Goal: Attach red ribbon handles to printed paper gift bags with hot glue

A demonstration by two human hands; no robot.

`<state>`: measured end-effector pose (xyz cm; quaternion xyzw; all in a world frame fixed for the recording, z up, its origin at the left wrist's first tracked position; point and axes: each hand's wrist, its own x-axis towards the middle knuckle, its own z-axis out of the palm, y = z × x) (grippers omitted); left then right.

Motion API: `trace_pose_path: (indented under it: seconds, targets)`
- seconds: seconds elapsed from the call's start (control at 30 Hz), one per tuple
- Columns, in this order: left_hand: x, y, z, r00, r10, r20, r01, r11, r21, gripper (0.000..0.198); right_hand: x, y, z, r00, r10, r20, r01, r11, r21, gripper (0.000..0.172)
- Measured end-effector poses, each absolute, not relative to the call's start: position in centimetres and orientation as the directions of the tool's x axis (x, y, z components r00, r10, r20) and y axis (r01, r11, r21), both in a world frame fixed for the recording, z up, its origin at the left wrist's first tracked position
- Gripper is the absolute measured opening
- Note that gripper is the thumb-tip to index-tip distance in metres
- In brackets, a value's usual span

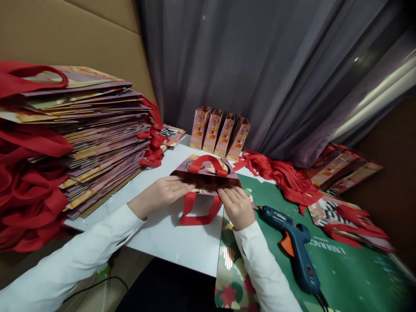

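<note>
A patterned paper gift bag [208, 190] with its mouth spread lies in front of me on the white tabletop. One red ribbon handle [209, 161] arches over its far side, and another red ribbon handle [198, 220] hangs down on the near side. My left hand [167, 190] grips the near panel's left part, with the fingertips at the bag's opening. At the right part of that panel, my right hand [236, 203] has its fingers curled inside the mouth. Both thumbs are mostly hidden.
A tall stack of flat bags [107, 151] with red handles fills the left. Several upright bags [219, 132] stand at the back. A blue glue gun [292, 238] lies on a green sheet [344, 268] at right, near loose red ribbons [279, 171] and more bags [344, 169].
</note>
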<state>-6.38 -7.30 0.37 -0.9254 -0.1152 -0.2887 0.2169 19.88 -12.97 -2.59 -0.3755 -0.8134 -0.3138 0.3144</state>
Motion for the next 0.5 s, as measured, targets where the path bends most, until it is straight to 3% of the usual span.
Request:
trace_pose_path:
  seconds: [0.17, 0.5]
  targets:
    - [-7.2, -7.1, -0.7, 0.811, 0.156, 0.564, 0.384, -0.869, -0.312, 0.026, 19.6, -13.0, -3.1, -0.525, 0.517, 0.676, 0.837, 0.458, 0.299, 0.032]
    - [-7.8, -7.9, -1.2, 0.688, 0.09, 0.72, 0.346, -0.913, -0.216, 0.034, 19.4, -13.3, -3.9, -0.412, 0.428, 0.804, 0.866, 0.458, 0.2, 0.031]
